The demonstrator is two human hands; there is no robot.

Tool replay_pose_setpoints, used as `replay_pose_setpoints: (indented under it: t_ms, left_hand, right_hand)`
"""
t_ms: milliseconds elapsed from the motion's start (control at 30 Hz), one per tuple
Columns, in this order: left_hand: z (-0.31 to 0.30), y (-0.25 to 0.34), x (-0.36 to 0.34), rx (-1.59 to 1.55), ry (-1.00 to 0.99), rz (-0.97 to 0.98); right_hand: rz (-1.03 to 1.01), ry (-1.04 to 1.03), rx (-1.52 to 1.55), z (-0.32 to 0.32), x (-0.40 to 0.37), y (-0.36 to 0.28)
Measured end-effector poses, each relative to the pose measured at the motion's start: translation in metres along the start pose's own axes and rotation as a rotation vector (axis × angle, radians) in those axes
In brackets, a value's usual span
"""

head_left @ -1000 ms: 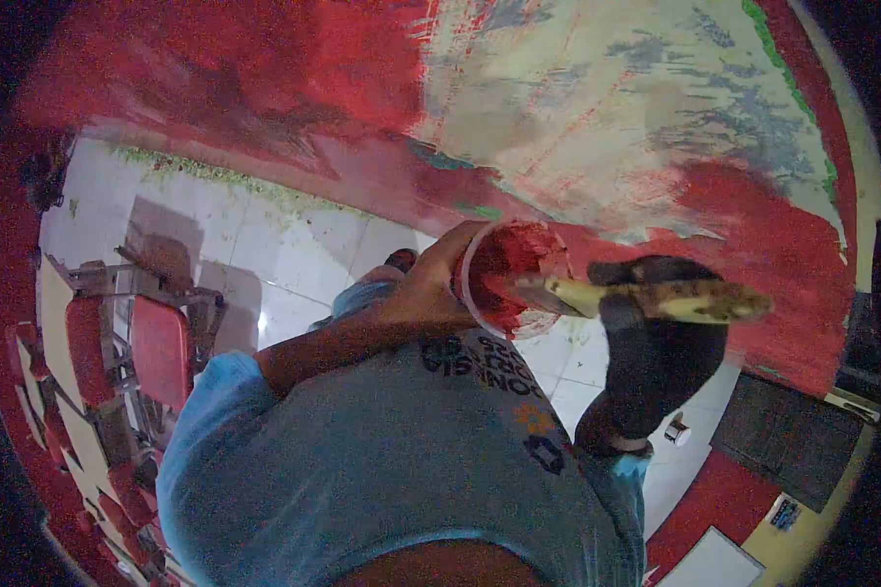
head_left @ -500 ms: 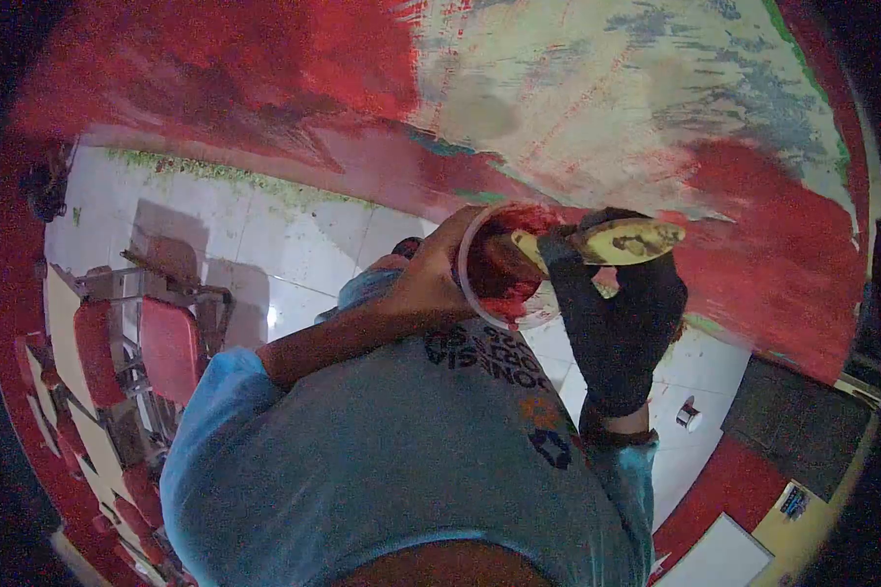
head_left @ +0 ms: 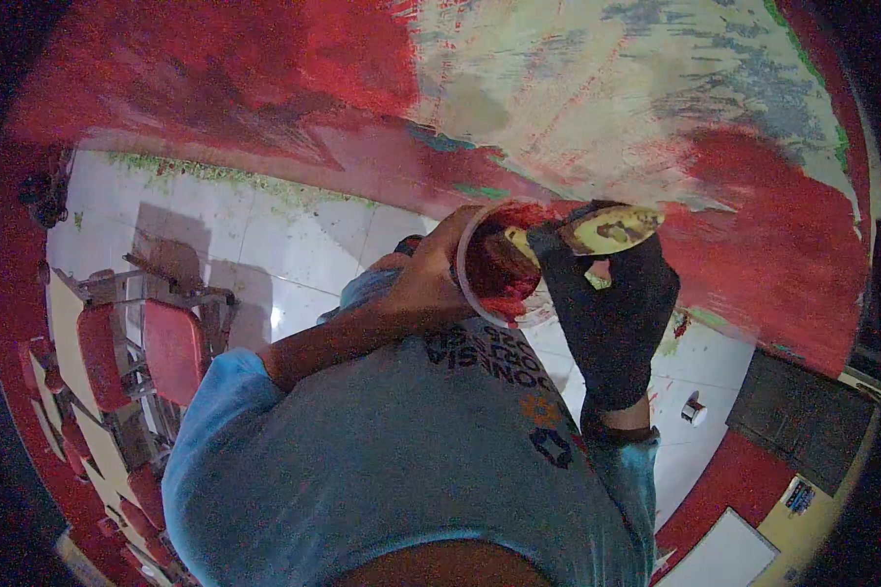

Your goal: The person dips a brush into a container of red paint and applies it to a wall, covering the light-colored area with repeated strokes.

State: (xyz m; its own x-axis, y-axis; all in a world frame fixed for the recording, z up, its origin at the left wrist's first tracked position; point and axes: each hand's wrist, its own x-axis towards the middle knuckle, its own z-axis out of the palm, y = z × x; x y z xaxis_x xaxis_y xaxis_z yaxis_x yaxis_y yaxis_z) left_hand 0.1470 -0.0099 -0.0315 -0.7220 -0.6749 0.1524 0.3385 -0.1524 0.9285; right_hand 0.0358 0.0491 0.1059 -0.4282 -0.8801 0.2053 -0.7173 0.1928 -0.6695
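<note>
Paint cup in one hand, brush dipped into it with the other

In the head view, someone in a grey-blue T-shirt (head_left: 392,450) stands up close to a wall (head_left: 773,215), red in places and a streaky cream in others. The left hand (head_left: 433,272), bare, is wrapped around the side of a clear cup (head_left: 485,279), fingers curled snugly on it, though their far ends are tucked out of sight. That cup is held up in front of the chest, well above the floor (head_left: 299,240), its mouth tipped toward us and its inside smeared a deep, wet red.

The right hand (head_left: 612,303) wears a dark glove. Its fingers are pinched closed on a paintbrush (head_left: 617,232) with a scuffed yellowish handle, a small gap showing between thumb and finger below it. The brush's lower end is inside the cup; I can't make out the bristles.

Down on the white tiles, green flecks (head_left: 210,178) lie scattered along the floor's edge at the foot of the wall. A red chair (head_left: 174,350) stands to the person's left, and a small can (head_left: 693,409) sits on the floor to the right, near a dark panel (head_left: 803,421).
</note>
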Motion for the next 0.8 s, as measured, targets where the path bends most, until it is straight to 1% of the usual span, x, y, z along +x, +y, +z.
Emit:
replay_pose_setpoints:
  t_ms: [100, 167, 333, 400, 433, 500, 533, 600, 633, 667, 700, 767, 800]
  left_hand:
    - [0.0, -0.004, -0.001, -0.092, 0.024, -0.016]
    - [-0.003, 0.001, 0.0, 0.07, -0.014, -0.087]
    - [-0.003, 0.001, -0.003, 0.027, -0.008, -0.097]
    - [-0.003, 0.0, -0.003, 0.016, -0.005, -0.113]
    - [-0.004, -0.002, -0.003, 0.028, 0.0, -0.111]
    - [-0.004, -0.002, -0.004, 0.04, 0.005, -0.11]
    - [-0.005, 0.0, -0.004, 0.024, 0.02, -0.113]
    - [-0.004, 0.004, -0.004, 0.009, 0.034, -0.113]
    - [-0.002, 0.006, -0.004, -0.059, 0.039, -0.083]
    - [-0.002, 0.008, -0.003, -0.126, 0.043, -0.052]
    - [-0.003, 0.006, -0.003, -0.126, 0.042, -0.049]
    - [-0.006, 0.0, -0.002, -0.179, 0.042, -0.16]
    - [-0.006, 0.0, -0.002, -0.179, 0.039, -0.159]
  right_hand:
    - [-0.023, -0.009, 0.013, 0.001, 0.0, 0.003]
    - [-0.022, -0.014, 0.015, 0.001, -0.001, 0.002]
    - [-0.044, 0.0, -0.011, 0.002, -0.001, 0.004]
    - [-0.087, 0.079, -0.054, 0.004, -0.002, 0.01]
    - [-0.086, 0.079, -0.054, 0.002, -0.002, 0.014]
    - [-0.125, 0.171, -0.236, -0.003, -0.003, 0.021]
    - [-0.124, 0.172, -0.236, -0.004, -0.003, 0.024]
    - [0.08, 0.265, 0.208, -0.007, -0.003, 0.028]
    - [0.179, 0.307, 0.431, -0.009, -0.002, 0.03]
    - [0.22, 0.32, 0.507, -0.012, -0.001, 0.035]
    - [0.217, 0.321, 0.507, -0.014, -0.001, 0.041]
    - [0.199, 0.234, 0.681, -0.018, 0.0, 0.051]
    - [0.25, 0.232, 0.628, -0.019, -0.001, 0.049]
